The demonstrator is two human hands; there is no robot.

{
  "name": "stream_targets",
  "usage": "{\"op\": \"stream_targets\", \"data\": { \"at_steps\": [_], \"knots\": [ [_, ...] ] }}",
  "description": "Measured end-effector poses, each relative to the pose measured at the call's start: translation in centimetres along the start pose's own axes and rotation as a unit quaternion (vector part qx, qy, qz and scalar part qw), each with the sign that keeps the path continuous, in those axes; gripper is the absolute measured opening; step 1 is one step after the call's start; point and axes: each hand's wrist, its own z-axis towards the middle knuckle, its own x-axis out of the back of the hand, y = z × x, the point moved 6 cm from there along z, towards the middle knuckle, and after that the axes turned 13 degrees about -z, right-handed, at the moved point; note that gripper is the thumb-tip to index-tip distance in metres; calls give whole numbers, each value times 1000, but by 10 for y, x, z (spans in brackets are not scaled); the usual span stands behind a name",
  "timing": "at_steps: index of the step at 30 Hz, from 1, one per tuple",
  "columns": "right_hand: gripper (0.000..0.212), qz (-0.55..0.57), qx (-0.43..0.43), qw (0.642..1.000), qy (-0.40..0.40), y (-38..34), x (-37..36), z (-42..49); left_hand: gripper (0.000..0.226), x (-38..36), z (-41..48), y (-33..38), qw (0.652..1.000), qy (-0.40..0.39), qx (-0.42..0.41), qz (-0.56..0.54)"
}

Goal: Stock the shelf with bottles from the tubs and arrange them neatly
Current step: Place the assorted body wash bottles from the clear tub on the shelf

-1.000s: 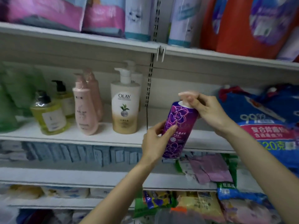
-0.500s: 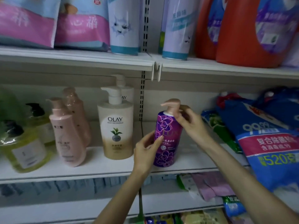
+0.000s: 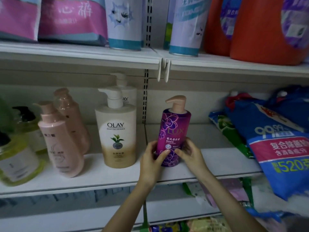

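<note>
Both my left hand (image 3: 153,157) and right hand (image 3: 190,155) clasp the purple bottle (image 3: 173,131) upright near the shelf (image 3: 117,174) front edge, beside the cream bottle (image 3: 118,136); right side unfilled.

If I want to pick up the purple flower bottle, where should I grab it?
Probably around its round lower body, from the front, as the left hand and right hand do. The purple bottle stands upright, and its pink pump on top looks too thin to hold safely.
</note>
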Motion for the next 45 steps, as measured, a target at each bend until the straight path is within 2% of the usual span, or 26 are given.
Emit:
{"op": "stream_targets", "data": {
  "at_steps": [3, 8, 12, 20, 30, 34, 45],
  "knots": [
    [73, 3, -1, 1000, 17, 5, -4, 9, 45, 1, 11, -4, 1000, -5, -6, 29],
    [39, 3, -5, 1000, 30, 14, -11, 23, 51, 1, 16, -8, 998, 7, -20, 56],
    [39, 5, -6, 999, 37, 14, -21, 28, 49, 7, 17, -8, 996, 50, -36, 70],
    [43, -8, -15, 999, 29, 14, -35, 32, 36, 12, 15, -7, 993, 74, -62, 73],
    [37, 35, -25, 999, 13, 10, -47, 28, 38, 14, 11, 2, 986, 112, -107, 66],
    [29, 39, -26, 999, 9, 8, -47, 27, 38, 15, 9, 2, 987, 107, -103, 62],
    [31, -7, -20, 999, 32, 6, -50, 28, 38, 14, 13, -1, 986, 97, -102, 86]
  ]
}}
